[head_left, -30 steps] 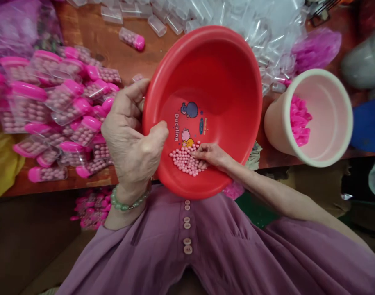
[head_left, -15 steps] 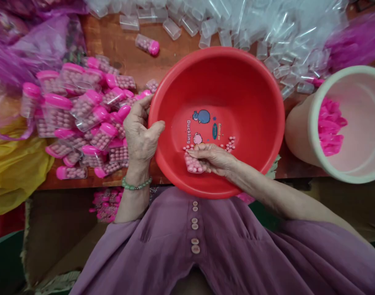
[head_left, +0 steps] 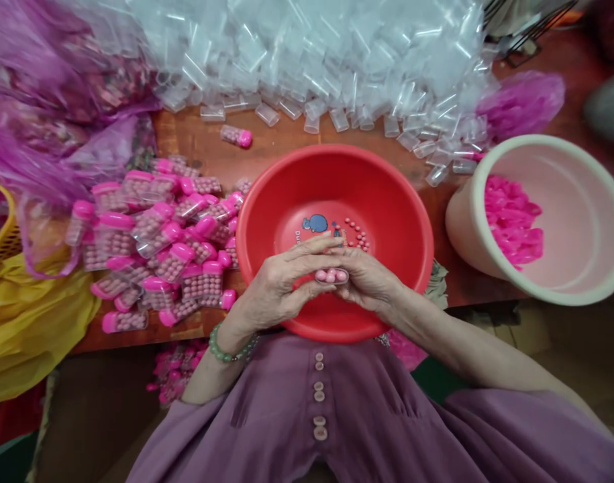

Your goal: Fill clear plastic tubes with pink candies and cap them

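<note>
Bead-filled container (head_left: pixel 331 276), 3 o'clock of left hand (head_left: pixel 285 280), 9 o'clock of right hand (head_left: pixel 366 276); both grips curled around it.

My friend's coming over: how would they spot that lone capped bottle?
Start at the big red basin. Past its far rim, leftward on the table, lies a small pink-capped bottle of beads. It lies apart from the heap of capped bottles; nearby clear tubes lack caps.
</note>
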A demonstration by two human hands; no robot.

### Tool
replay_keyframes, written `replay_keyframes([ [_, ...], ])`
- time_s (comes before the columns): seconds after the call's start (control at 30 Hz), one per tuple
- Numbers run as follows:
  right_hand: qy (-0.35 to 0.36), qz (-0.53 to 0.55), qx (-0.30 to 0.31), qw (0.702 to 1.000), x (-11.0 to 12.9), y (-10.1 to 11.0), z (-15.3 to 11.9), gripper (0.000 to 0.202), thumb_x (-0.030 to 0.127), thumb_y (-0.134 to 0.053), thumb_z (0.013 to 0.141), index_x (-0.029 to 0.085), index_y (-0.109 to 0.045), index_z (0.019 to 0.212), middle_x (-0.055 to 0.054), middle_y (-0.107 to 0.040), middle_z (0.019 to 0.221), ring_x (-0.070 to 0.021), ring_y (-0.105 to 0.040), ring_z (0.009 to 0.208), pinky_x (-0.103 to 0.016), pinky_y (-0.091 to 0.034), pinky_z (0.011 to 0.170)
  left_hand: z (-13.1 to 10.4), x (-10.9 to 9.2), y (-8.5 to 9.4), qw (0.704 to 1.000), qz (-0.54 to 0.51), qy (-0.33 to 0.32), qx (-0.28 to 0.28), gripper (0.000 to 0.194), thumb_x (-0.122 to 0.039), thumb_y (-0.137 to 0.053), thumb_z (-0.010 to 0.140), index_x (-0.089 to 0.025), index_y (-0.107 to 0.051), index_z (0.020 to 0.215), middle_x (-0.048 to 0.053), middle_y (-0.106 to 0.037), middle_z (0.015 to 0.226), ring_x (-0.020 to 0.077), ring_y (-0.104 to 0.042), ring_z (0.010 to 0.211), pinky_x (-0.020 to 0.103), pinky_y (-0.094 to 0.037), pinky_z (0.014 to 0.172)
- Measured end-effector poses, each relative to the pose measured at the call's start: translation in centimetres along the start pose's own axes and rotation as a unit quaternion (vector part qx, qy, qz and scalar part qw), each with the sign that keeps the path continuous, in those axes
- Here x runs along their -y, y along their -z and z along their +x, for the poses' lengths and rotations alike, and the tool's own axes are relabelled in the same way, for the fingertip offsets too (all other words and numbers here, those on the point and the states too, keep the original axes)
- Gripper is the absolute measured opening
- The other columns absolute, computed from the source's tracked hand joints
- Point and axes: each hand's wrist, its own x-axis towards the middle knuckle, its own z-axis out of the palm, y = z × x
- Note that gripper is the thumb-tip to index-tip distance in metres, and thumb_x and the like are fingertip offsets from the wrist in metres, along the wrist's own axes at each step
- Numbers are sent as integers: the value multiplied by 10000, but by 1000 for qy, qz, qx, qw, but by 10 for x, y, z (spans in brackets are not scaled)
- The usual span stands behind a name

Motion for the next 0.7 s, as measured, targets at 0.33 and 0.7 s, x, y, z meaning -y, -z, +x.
replay_keyframes([
  [0.33, 226, -189, -107, 950, 9, 20, -34, 356, 527, -676, 857, 175, -652, 807, 6, -621, 641, -79, -555, 560, -200, -465, 549, 0, -14, -8, 977, -116, 160, -84, 195, -255, -643, 924, -191, -705, 1097, 61, -758, 1012, 174, -717, 934, 275, -571, 855],
  [0.7, 443, -340, -75, 826, 9, 6, -42, 338, 274, -787, 805, 265, -638, 1109, -16, -658, 990, -133, -626, 836, -280, -543, 744, 3, -16, -20, 924, -266, 244, -124, 226, -311, -686, 888, -177, -682, 1069, 65, -722, 1001, 175, -681, 926, 285, -552, 857],
])
